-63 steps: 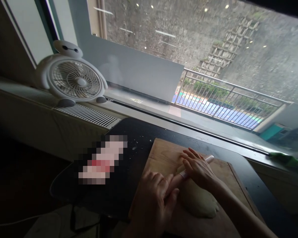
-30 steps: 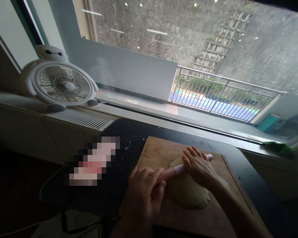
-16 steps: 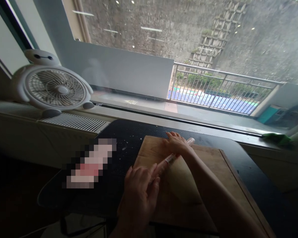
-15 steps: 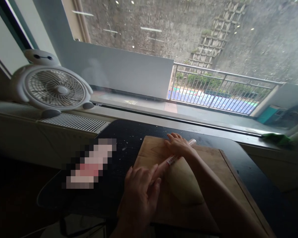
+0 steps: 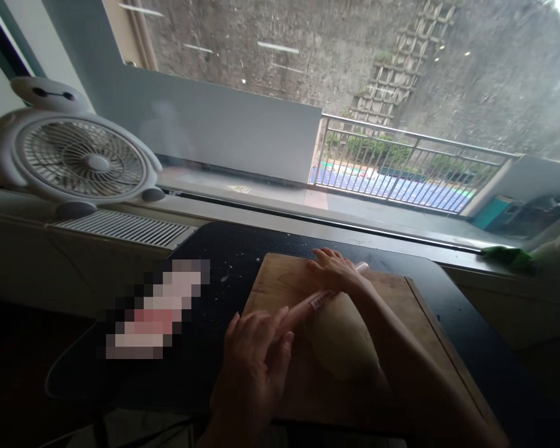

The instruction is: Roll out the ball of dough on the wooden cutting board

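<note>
Now the rolling pin point(image 5: 301, 310) lies farther across the dough point(image 5: 343, 345) than before, right hand point(image 5: 333, 270) flat atop, left hand point(image 5: 256, 353) touching, closure unclear

Rolling pin point(image 5: 297, 313) moved toward far edge of dough point(image 5: 340, 342), right grip point(image 5: 333, 272) farther across board point(image 5: 280, 277)

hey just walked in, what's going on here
A person has both bare hands on a pale rolling pin above a wooden board. The left hand is over the near end, and the right hand lies across it toward the far end. A lump of dough sits on the board on the near side of the pin, partly hidden by the right forearm. The board rests on a black table by a window.
</note>
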A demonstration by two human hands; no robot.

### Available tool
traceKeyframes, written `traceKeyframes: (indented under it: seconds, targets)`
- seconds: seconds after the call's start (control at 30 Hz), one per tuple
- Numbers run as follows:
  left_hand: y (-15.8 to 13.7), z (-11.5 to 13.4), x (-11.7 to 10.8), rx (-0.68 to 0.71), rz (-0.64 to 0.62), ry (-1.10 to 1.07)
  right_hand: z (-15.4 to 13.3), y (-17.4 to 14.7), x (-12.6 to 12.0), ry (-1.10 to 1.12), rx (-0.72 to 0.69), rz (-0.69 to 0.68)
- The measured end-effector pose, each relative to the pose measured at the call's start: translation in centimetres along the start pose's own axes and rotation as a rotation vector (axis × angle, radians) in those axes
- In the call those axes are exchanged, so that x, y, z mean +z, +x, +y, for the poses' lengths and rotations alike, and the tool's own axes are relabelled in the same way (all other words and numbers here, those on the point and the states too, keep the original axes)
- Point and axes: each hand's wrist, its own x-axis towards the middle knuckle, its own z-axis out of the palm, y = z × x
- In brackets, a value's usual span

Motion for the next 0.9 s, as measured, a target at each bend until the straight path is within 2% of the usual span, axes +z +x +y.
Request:
traceKeyframes:
  seconds: [0.07,0.13,0.2,0.33,0.43,0.5,0.67,0.73,0.8,0.9]
  targets:
    - [0.0,0.0,0.0,-0.006,0.001,0.015,-0.8,1.5,-0.1,0.012,-0.022,0.013]
    - [0.0,0.0,0.1,0.007,0.008,0.023,-0.9,1.3,0.0,0.015,-0.023,0.018]
    - [-0.1,0.1,0.0,0.028,0.019,0.026,-0.1,-0.6,0.1,0.013,-0.007,0.024]
    - [-0.1,0.2,-0.1,0.062,0.026,0.002,2.2,-6.6,0.5,-0.041,-0.007,0.086]
    - [-0.1,0.2,-0.2,0.071,0.019,-0.017,3.1,-8.4,0.4,-0.085,-0.024,0.114]
    - [0.0,0.1,-0.1,0.055,0.026,-0.019,2.9,-7.2,0.2,-0.069,-0.041,0.090]
    - [0.1,-0.3,0.3,0.020,0.028,0.002,0.7,-0.1,-0.1,0.008,-0.003,0.043]
    - [0.2,-0.4,0.4,0.014,0.032,0.018,-0.1,1.7,-0.1,0.015,-0.002,0.045]
    - [0.2,-0.4,0.4,0.015,0.038,0.028,-0.3,1.8,-0.1,0.011,-0.017,0.050]
    - [0.1,-0.2,0.3,0.045,0.049,0.014,0.8,-1.1,-0.1,-0.002,-0.042,0.043]
